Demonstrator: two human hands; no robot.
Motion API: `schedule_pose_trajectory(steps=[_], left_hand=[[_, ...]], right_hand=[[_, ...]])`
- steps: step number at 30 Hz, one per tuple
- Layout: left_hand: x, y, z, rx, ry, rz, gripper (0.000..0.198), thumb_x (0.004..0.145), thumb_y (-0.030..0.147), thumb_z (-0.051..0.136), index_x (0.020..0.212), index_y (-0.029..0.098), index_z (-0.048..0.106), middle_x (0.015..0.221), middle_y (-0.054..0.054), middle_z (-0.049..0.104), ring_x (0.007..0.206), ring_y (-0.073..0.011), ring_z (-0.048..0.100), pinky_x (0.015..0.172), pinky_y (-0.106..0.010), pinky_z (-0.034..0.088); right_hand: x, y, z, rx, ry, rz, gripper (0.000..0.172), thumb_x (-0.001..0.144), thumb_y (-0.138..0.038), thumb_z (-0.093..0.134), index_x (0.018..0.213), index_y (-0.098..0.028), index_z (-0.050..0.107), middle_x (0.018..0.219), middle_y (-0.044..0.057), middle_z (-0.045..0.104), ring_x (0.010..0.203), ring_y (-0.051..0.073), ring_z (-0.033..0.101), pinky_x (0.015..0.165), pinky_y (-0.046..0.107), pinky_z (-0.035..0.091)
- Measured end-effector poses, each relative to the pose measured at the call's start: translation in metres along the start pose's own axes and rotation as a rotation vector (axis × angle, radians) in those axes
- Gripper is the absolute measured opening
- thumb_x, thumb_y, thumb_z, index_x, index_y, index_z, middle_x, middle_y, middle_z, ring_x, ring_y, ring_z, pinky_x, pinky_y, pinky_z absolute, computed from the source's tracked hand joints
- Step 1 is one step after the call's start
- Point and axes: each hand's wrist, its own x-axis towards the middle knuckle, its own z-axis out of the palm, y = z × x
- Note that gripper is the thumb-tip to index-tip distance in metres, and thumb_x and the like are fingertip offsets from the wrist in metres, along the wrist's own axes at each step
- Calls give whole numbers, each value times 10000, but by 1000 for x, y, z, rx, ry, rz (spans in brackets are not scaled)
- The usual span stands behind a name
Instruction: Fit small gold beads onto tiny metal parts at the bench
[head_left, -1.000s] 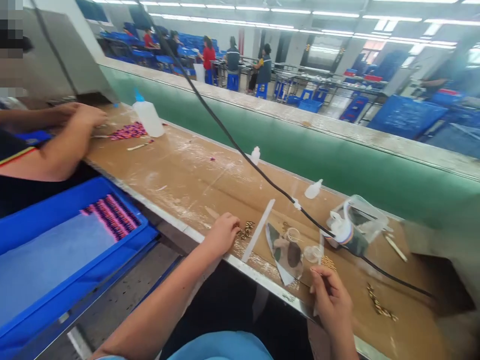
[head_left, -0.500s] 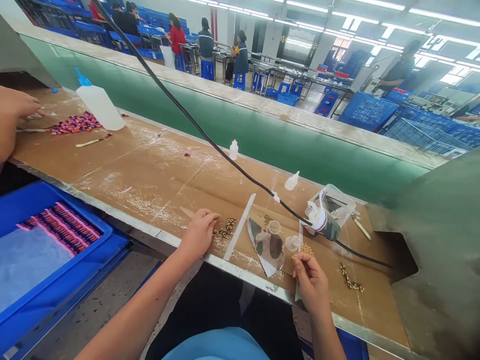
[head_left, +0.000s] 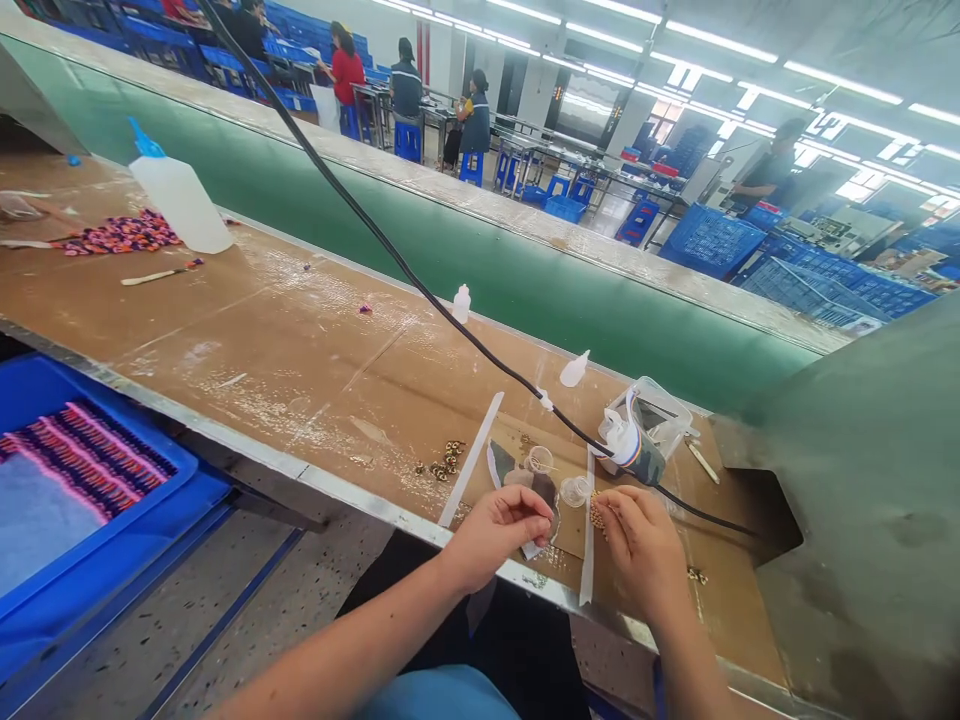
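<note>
The left hand point(head_left: 501, 537) has moved off the gold pieces and now sits over a camouflage-printed paper point(head_left: 523, 470), its fingers pressed together. On the long tan counter point(head_left: 262, 350) lie one clear plastic box point(head_left: 651, 412), two narrow white strips point(head_left: 471, 460), two small clear round cups point(head_left: 540, 460), and three clusters of gold metal pieces point(head_left: 596, 512). The right hand point(head_left: 641, 547) is just beside the nearest cluster, fingers pinching something too small to tell.

"What's lying on the brown desk point(head_left: 262, 345)?"

"A plastic squeeze bottle point(head_left: 180, 205) with a blue nozzle, a pink-and-purple pile point(head_left: 120, 233), small gold-coloured metal bits point(head_left: 446, 460), and a clear plastic box point(head_left: 651, 412)."
</note>
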Motion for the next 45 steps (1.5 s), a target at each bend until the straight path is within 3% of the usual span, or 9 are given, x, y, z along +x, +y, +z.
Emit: schedule_pose_trajectory(steps=[4,10,15,27,45], left_hand=[[2,-8,0,-86,20,-44,351,573,364,810,718,137,585,618,0,640,582,-93,584,629,-229,453],[3,-5,-2,-123,45,-59,406,555,394,821,738,154,549,632,-5,651,623,-125,622,653,-252,463],[4,-7,-5,-102,1,-42,364,551,351,828,749,134,612,594,20,599,541,-75,521,577,-214,398],[4,-5,-4,-166,12,-82,386,547,361,836,749,126,606,658,-15,649,620,-102,595,668,-242,451],[4,-4,-4,-156,13,-86,430,532,407,834,753,133,588,641,-4,631,590,-100,589,616,-233,457]], right_hand=[[19,1,-7,-182,-46,-180,329,967,-316,353,807,-197,614,812,38,634,758,163,539,717,304,363],[35,-1,-10,-312,-110,-313,280,952,-222,397,780,-188,616,791,40,638,739,161,521,736,309,336],[40,1,-9,-356,-147,-379,251,935,-183,429,777,-194,624,791,34,636,737,154,512,762,307,325],[43,2,-12,-384,-214,-418,229,909,-133,443,763,-197,607,792,30,632,776,164,506,806,311,323],[47,-1,-15,-380,-189,-434,267,928,-153,410,760,-197,612,792,34,644,759,165,511,778,317,324]])
